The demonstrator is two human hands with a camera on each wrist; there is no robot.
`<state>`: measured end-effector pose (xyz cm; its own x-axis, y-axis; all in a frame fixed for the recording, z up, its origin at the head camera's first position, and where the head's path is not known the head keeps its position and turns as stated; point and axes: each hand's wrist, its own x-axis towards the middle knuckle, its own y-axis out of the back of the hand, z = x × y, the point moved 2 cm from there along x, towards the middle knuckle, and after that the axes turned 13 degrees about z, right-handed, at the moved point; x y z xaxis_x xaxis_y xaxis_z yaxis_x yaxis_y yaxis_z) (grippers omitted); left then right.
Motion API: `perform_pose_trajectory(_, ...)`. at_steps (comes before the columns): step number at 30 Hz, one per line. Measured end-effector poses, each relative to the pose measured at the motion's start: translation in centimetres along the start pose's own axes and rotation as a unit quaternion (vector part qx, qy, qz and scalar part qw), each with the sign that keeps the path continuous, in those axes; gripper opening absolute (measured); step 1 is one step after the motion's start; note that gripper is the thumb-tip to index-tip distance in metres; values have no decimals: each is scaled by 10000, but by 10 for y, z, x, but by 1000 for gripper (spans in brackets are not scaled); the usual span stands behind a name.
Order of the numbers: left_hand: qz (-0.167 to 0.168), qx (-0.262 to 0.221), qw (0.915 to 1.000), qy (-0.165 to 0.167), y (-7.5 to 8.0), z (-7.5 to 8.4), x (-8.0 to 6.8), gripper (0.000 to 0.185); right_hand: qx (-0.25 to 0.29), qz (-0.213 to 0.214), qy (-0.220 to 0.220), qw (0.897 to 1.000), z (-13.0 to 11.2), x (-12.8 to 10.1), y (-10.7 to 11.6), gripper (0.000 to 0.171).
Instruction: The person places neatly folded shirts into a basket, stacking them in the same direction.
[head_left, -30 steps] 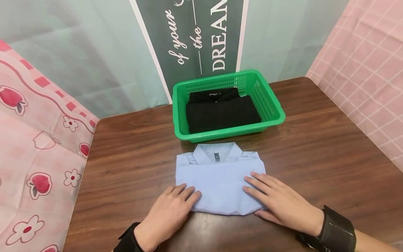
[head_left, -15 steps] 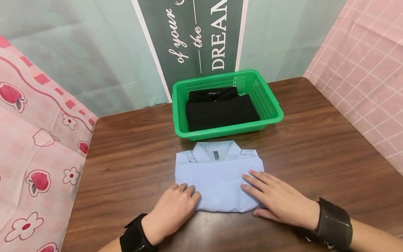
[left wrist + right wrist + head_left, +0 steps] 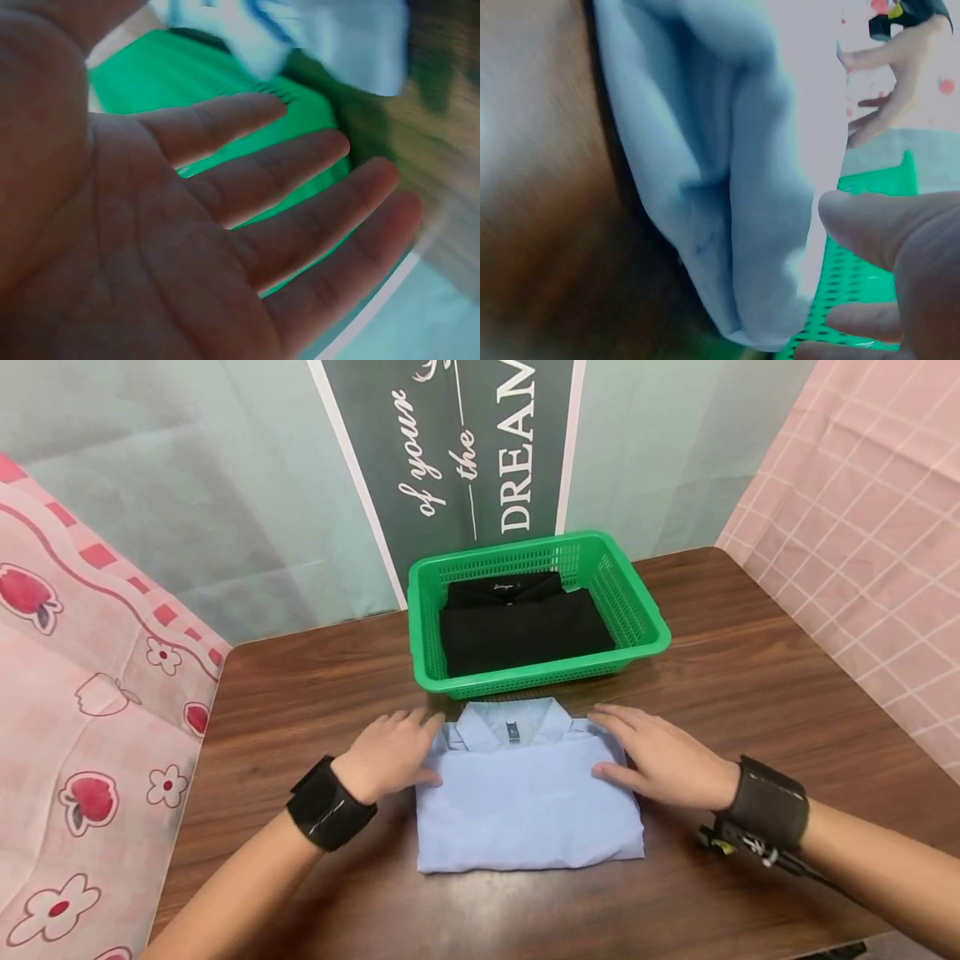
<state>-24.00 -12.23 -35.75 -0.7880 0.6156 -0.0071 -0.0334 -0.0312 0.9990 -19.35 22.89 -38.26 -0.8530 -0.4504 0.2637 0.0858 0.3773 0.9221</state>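
Spanning the whole lower view, the wooden counter [image 3: 750,693] carries every item in the scene. At its far edge stands a green basket [image 3: 651,631] of perforated plastic, holding a folded black garment [image 3: 525,631] that lies flat inside. Just in front of the basket, nearly touching its near wall, lies the folded blue shirt [image 3: 525,810], collar toward the basket and label up. It is soft, light, layered cloth; it is judged to sag and unfold if lifted by one edge or by the top layer alone. Recommended hold: both side edges near the collar end, fingers slid under the full stack so all layers are carried together. The left hand [image 3: 390,758] rests at the shirt's left collar-end corner, fingers straight and relaxed, gripping nothing; the left wrist view confirms an open palm. The right hand [image 3: 660,758] lies on the right collar-end corner, fingers extended flat on the cloth, thumb against the side edge, with no pinch visible. Black wrist straps [image 3: 330,802] are worn on both forearms.
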Motion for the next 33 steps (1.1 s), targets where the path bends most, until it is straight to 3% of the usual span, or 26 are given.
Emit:
perform_pose_trajectory(6,-775,-537,9954,178,-13,-8,22,92,719,-885,-481,9923,15,32,-7,75)
perform_pose_trajectory(12,-1025,-905,9904,212,-15,-14,34,99,990,-1486,-638,9819,16,47,-6,80)
perform_pose_trajectory(15,-1117,-1078,9877,187,-15,-13,37,93,1015,-1717,-769,9769,14,49,-7,78)
perform_pose_trajectory(21,-1238,-1130,9858,-59,-16,-10,37,64,1009,-1762,-786,9760,8,48,-8,77)
perform_pose_trajectory(26,-1216,-1397,9815,-492,-18,-8,35,37,1041,-1829,-680,9752,6,44,-6,57)
perform_pose_trajectory(33,-1152,-1918,9717,-751,-15,-11,26,29,1574,-1748,-472,9708,0,35,1,51)
